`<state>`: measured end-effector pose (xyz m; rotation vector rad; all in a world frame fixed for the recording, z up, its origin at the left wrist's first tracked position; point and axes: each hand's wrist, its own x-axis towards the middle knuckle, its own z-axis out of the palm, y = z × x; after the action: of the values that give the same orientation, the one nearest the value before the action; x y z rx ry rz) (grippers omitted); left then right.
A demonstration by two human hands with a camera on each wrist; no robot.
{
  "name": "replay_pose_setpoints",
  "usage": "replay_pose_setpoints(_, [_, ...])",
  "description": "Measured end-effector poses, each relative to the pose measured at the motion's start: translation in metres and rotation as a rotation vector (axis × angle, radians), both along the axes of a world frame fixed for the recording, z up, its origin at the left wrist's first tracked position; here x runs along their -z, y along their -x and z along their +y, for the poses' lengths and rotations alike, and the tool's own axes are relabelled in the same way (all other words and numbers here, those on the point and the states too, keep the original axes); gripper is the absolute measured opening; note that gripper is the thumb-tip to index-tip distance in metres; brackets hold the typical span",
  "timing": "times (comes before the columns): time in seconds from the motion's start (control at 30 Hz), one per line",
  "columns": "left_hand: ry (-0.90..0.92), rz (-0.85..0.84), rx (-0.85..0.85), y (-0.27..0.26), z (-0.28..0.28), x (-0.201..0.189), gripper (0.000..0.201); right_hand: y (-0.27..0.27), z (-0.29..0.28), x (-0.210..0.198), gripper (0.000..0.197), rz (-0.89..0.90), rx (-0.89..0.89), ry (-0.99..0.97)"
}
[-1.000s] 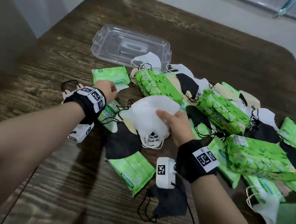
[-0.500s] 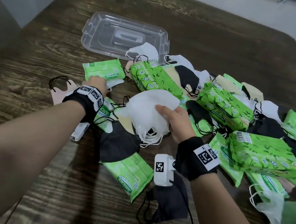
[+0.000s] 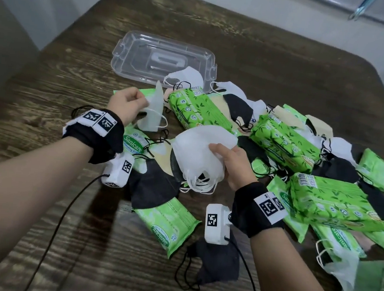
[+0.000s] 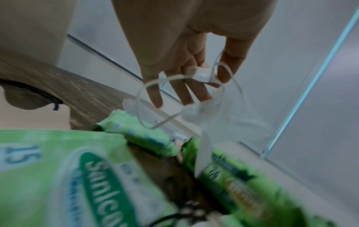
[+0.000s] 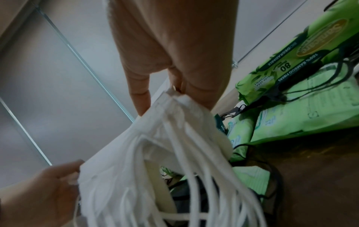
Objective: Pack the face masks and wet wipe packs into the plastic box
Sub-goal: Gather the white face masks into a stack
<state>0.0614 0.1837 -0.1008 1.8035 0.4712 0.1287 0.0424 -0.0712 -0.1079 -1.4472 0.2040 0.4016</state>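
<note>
1. Since a second ago, lifted off the counter by the left hand (image 3: 127, 103): a single white mask (image 3: 154, 111), now hanging upright just left of the big green pack; before, resting on a small wipe pack.
2. Pinched between thumb and fingers (image 4: 226, 72) at the ear-loop end, the other fingers straight; loops dangling below in the left wrist view.
3. Clamped in the right hand (image 3: 236, 166): a stack of white masks (image 3: 199, 153), thumb on top, fingers beneath, many white loops hanging from its near edge; much as in the earlier frames.
4. Lying under and around both hands, on the wooden counter (image 3: 50, 99): a pile of black masks (image 3: 153, 188), beige masks and green wet wipe packs (image 3: 167, 222), some overlapping.
5. Sitting beyond the pile, at the far side: a clear plastic box piece (image 3: 134, 55), with one white mask (image 3: 186, 76) resting on its near right corner; whether lid or box, cannot tell.
6. Lying apart at the near edge, close to the right wrist: another black mask (image 3: 217, 265).
7. Strapped on both wrists: black bands with white marker blocks (image 3: 216, 225) and thin black cables.
</note>
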Motion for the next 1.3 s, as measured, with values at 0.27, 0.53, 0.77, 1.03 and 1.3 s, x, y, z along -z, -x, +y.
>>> replay_pose_setpoints(0.27, [0.291,-0.146,0.160,0.041,-0.046,-0.070,0.032,0.022,-0.014,-0.026,0.011,-0.035,0.019,0.031])
replay_pose_setpoints(0.53, [-0.289,-0.107,0.661,0.093,-0.110,-0.082,0.014,0.057,-0.019,-0.052,0.026,-0.135,-0.021,0.075])
replay_pose_setpoints(0.77, [-0.353,-0.217,0.401,0.105,-0.130,-0.075,0.035,0.084,-0.040,-0.064,0.034,-0.140,-0.026,0.083])
replay_pose_setpoints(1.03, [-0.270,-0.134,0.437,0.109,-0.143,-0.087,0.030,0.096,-0.064,-0.079,0.048,-0.190,-0.069,0.091])
replay_pose_setpoints(1.3, [-0.103,-0.278,0.486,0.120,-0.163,-0.110,0.016,0.100,-0.085,-0.085,0.030,-0.204,-0.143,0.021])
